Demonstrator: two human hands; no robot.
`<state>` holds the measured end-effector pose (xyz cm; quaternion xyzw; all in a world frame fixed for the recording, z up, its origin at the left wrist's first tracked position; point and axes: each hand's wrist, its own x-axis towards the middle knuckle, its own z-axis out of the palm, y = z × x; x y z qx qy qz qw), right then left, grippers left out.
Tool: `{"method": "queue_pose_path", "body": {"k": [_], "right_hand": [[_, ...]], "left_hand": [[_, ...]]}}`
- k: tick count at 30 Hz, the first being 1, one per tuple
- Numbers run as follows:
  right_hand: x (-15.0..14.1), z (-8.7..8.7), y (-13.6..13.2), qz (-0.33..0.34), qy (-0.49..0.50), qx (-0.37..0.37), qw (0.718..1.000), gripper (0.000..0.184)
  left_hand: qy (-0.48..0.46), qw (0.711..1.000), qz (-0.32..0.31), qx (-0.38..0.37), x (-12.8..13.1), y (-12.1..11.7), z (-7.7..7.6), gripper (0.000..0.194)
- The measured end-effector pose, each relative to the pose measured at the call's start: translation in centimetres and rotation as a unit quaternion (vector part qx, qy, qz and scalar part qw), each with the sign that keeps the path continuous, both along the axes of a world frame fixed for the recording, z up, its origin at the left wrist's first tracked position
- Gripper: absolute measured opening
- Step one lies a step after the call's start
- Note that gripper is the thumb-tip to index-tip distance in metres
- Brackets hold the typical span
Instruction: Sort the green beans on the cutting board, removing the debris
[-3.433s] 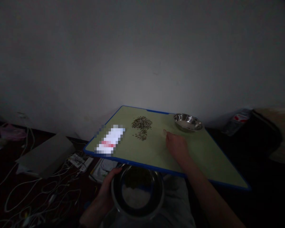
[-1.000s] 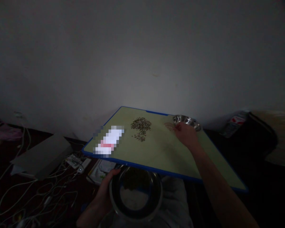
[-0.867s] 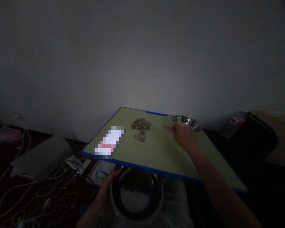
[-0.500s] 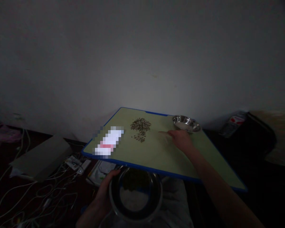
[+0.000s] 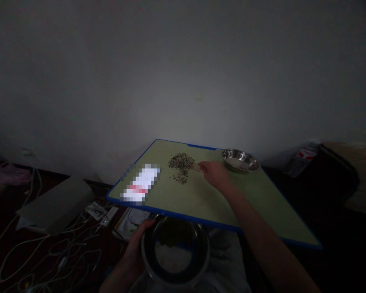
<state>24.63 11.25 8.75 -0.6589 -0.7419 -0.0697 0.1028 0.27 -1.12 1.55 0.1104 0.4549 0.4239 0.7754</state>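
On the pale green tabletop (image 5: 158, 154) lies a spread of small dark and light bits (image 5: 181, 162), seed-like, with a looser patch on the near side. My right hand (image 5: 216, 174) is closed on a thin, pale, flat piece (image 5: 197, 167), whose far end touches the right edge of the spread; its exact kind is unclear. Below the near table edge, my left hand (image 5: 140, 240) grips the left side of a metal bowl (image 5: 175, 280), thumb at the rim. Dark contents sit in the far part of that bowl, too dim to name.
A shallow steel bowl (image 5: 240, 160) stands at the table's back right. A blurred bright phone-like shape (image 5: 142, 184) lies at the left. Cables (image 5: 57, 264), a power strip (image 5: 109, 216) and a grey box (image 5: 56, 203) are on the floor. The wall (image 5: 183, 73) rises behind.
My right hand has moved left with the pale flat piece, from open tabletop to the edge of the small bits. My left hand still holds the bowl.
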Motion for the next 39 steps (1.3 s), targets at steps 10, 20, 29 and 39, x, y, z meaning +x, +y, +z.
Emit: {"method": "queue_pose_path", "body": {"k": [10,20,29,39], "right_hand": [[-0.3,0.0,-1.0,-0.033,-0.084,-0.020,0.996,0.033],[-1.4,0.4,0.5,-0.006,-0.066,-0.026,0.997,0.030],[-2.3,0.4,1.4,0.050,-0.056,-0.026,0.997,0.029],[-3.2,-0.1,1.8,0.082,-0.044,-0.023,0.995,0.034]], "left_hand": [[0.010,1.000,0.012,-0.005,0.0,0.0,0.0,0.026],[0.016,0.999,0.028,-0.013,0.3,0.0,0.8,0.031],[-0.004,1.000,0.022,-0.013,-0.1,0.2,0.2,0.030],[0.012,0.999,0.023,-0.024,-0.1,0.2,0.4,0.026]]}}
